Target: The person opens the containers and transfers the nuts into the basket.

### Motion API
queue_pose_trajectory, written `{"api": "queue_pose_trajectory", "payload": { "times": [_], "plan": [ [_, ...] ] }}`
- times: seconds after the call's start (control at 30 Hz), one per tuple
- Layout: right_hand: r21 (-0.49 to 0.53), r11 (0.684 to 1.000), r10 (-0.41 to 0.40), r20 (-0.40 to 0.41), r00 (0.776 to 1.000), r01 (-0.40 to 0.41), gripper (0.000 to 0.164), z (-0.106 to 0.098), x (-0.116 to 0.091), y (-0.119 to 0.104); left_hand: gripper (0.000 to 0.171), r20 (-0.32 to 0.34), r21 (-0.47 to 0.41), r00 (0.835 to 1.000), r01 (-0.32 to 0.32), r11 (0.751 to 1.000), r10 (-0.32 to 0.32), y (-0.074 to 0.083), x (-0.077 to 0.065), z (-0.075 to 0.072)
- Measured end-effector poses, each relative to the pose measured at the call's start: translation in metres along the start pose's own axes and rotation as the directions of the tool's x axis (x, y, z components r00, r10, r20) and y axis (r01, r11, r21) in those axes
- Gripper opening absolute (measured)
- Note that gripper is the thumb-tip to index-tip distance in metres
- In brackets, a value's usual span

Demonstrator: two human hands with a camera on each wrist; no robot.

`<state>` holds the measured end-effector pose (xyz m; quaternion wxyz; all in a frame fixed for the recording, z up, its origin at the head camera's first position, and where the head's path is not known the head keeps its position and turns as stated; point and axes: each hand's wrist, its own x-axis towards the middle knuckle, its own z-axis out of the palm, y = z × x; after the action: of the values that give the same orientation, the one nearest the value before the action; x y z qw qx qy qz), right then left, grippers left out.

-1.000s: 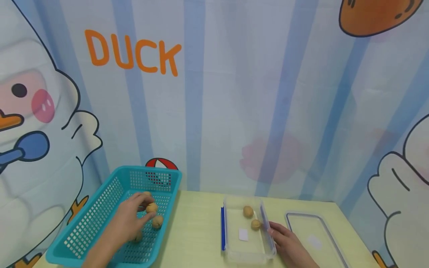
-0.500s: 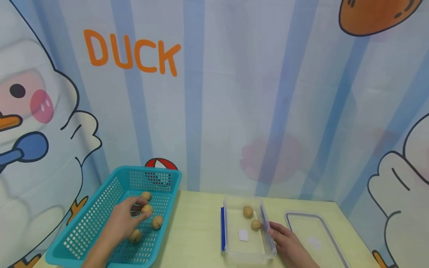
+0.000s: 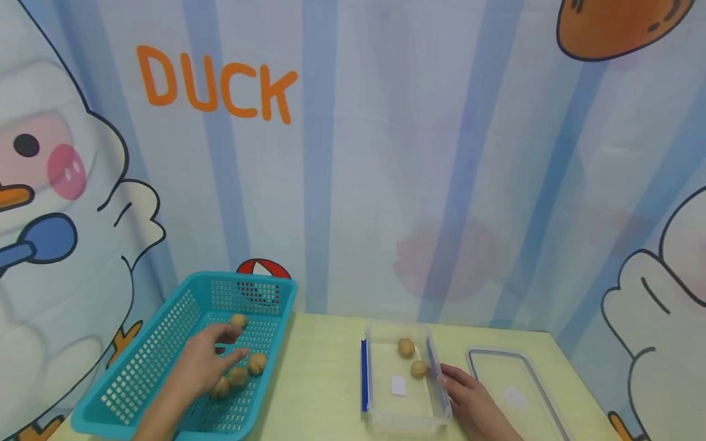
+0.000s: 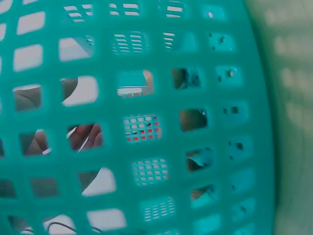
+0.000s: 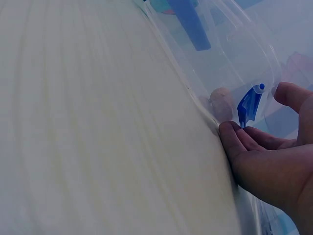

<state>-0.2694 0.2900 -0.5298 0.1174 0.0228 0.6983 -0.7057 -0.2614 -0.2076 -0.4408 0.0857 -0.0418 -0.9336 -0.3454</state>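
My left hand (image 3: 201, 361) is over the teal basket (image 3: 287, 331), its thumb and fingers apart with nothing between them. Several walnuts lie in the basket: one (image 3: 239, 321) towards the back, another (image 3: 257, 363) by the right wall, and a blurred one (image 3: 238, 376) just below the hand. Through the basket's holes, the left wrist view shows only parts of fingers (image 4: 88, 137). My right hand (image 3: 471, 398) holds the right side of a clear plastic box (image 3: 380, 392), near a blue latch (image 5: 250, 104). Two walnuts (image 3: 406, 348) sit inside that box.
A clear lid (image 3: 513, 373) with a grey seal lies to the right of the box. Pale yellow tabletop (image 3: 325, 367) separates basket and box. Behind the table hangs a striped curtain (image 3: 353, 184) with duck pictures.
The walnut between my left fingertips has been let go and is now lower, near the others in the basket. The left fingers have spread. My right hand keeps its place on the box.
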Motion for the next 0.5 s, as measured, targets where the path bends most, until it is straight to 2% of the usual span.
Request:
{"api": "queue_pose_trajectory", "payload": {
  "times": [0.13, 0.33, 0.5],
  "plan": [
    [0.005, 1.000, -0.008, 0.021, 1.000, 0.008, 0.074, 0.000, 0.000, 0.000, 0.045, -0.024, 0.005, 0.997, -0.072, 0.997, 0.072, 0.019, -0.005, 0.003],
    [0.013, 1.000, -0.011, 0.019, 1.000, 0.011, 0.074, -0.001, 0.001, 0.000, 0.042, -0.024, -0.069, 0.988, -0.153, 0.986, 0.152, 0.067, -0.014, 0.016],
    [0.012, 1.000, -0.010, 0.019, 1.000, 0.010, 0.074, -0.001, 0.000, 0.000, 0.036, -0.018, -0.129, 0.972, -0.233, 0.964, 0.233, 0.106, -0.013, 0.034]
  ]
}}
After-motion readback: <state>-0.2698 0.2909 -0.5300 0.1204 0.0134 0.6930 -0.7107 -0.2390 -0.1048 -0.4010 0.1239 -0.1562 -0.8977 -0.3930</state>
